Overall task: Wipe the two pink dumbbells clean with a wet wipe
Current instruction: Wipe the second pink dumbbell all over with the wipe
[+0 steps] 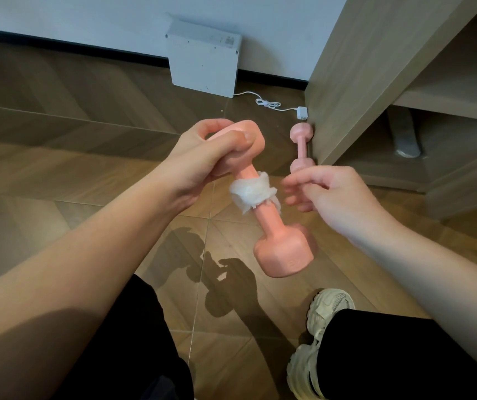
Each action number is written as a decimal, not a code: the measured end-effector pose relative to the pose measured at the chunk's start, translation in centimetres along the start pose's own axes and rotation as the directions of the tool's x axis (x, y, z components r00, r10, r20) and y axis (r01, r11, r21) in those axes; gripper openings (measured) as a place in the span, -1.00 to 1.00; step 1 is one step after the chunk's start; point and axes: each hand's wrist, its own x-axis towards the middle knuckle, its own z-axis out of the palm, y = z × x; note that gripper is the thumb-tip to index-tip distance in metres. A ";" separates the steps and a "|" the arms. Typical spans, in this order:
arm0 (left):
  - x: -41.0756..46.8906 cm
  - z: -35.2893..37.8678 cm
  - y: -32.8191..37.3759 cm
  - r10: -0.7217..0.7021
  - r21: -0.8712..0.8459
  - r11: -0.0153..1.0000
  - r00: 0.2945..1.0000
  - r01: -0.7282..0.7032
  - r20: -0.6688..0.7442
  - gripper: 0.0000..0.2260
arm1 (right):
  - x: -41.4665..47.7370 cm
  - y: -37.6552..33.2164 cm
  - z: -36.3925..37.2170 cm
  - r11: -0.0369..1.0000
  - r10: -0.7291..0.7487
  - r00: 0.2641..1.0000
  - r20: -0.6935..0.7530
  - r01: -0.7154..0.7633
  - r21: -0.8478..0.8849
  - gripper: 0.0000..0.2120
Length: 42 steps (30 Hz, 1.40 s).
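Observation:
My left hand (208,157) grips the upper head of a pink dumbbell (277,241) and holds it tilted in the air, its lower head pointing down and right. A white wet wipe (250,192) is wrapped round the handle. My right hand (326,192) hovers just right of the wipe, fingers loosely curled, apart from it and holding nothing. The second pink dumbbell (300,142) lies on the floor against the wooden cabinet, its near head partly hidden behind my right hand.
A wooden cabinet (375,82) with open shelves stands at the right. A white box (202,59) leans on the wall, its cable and adapter (302,113) on the wood floor. My legs and a white shoe (318,327) are below.

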 end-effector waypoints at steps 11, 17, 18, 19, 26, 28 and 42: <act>0.1 1.5 0.0 0.031 0.047 0.998 0.979 -0.042 0.202 -0.44 | 0.2 -2.0 2.1 0.911 0.044 0.837 0.545 -0.258 0.323 -0.80; 0.4 2.1 -0.4 -0.007 0.075 0.997 0.971 -0.011 0.238 -0.51 | 0.5 -2.2 2.9 0.952 0.100 0.901 0.422 -0.210 0.223 -0.88; 0.4 2.5 -0.5 -0.021 0.100 0.995 0.984 0.004 0.175 -0.45 | 0.5 -2.2 3.3 0.978 0.089 0.931 0.353 -0.149 0.148 -0.86; 0.5 2.7 -0.7 -0.024 0.113 0.994 0.993 0.011 0.119 -0.40 | 0.5 -2.3 3.6 0.989 0.067 0.948 0.310 -0.104 0.105 -0.84; 0.6 1.4 0.6 0.056 0.034 0.998 0.991 -0.061 0.124 -0.19 | 0.6 -2.6 1.3 0.999 0.053 0.799 0.599 -0.040 -0.035 -0.83; 0.5 0.8 1.0 0.079 0.024 0.996 0.991 -0.082 0.107 -0.20 | 0.1 -2.0 1.1 0.985 0.117 0.778 0.617 -0.012 -0.171 -0.91; -0.4 1.3 0.3 0.040 0.081 0.994 0.927 -0.076 0.373 -0.37 | 1.5 -3.5 1.9 0.893 0.016 0.705 0.709 -0.329 0.307 -0.84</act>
